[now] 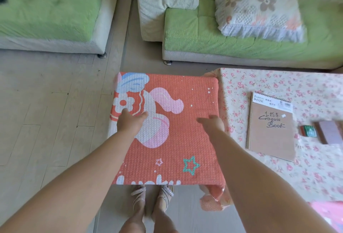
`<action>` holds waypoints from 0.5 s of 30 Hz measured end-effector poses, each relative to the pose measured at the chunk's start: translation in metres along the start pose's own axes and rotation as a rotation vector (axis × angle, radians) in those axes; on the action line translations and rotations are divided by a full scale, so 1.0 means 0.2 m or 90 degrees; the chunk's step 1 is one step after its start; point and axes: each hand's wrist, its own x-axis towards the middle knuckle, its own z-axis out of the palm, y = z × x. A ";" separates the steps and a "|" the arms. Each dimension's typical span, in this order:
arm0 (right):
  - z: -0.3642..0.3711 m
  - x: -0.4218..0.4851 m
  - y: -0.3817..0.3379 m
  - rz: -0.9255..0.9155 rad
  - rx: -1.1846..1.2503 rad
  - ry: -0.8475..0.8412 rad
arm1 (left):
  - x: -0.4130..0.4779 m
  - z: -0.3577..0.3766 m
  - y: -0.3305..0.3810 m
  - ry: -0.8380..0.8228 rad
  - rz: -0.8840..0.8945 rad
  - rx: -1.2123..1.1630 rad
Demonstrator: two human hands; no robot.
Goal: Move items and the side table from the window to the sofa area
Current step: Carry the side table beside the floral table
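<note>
My left hand point(130, 119) lay flat on the side table point(187, 93) with the fingers spread wide and holding nothing. My right hand point(213, 121) was at the right edge of the table. Its thumb lay on top, but the other fingers were hidden, so I could not tell if it gripped the edge or only rested there. The side table stood on the floor point(55, 102) in front of the green sofa point(204, 34), just beside the low table with the flowered cover point(241, 84).

I judged the main danger to be the orange cloth point(185, 151). It is a loose, soft cover with a waffle texture. A flat palm pushing on it could make it slide over the square top, so the table itself would not follow. A corner of it hung down near my sandals point(152, 197), where a foot could catch it. A push to the right could also knock the flowered table and shift the thin cardboard sketch book point(271, 130) lying there. The wooden floor looked smooth, so the table legs might slide quickly.
</note>
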 end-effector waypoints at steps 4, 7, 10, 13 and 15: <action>-0.08 -0.19 0.05 -0.012 0.064 -0.013 | -0.20 -0.03 0.03 -0.040 0.048 0.013; -0.16 -0.31 0.11 -0.012 0.086 -0.004 | -0.34 -0.03 0.06 -0.065 0.075 0.002; -0.24 -0.45 0.21 -0.018 0.114 0.012 | -0.51 0.00 0.08 -0.092 0.106 -0.001; -0.33 -0.62 0.36 -0.018 0.149 0.045 | -0.69 0.04 0.04 -0.122 0.154 0.004; -0.37 -0.72 0.48 -0.024 0.155 0.063 | -0.80 0.09 -0.02 -0.145 0.180 0.011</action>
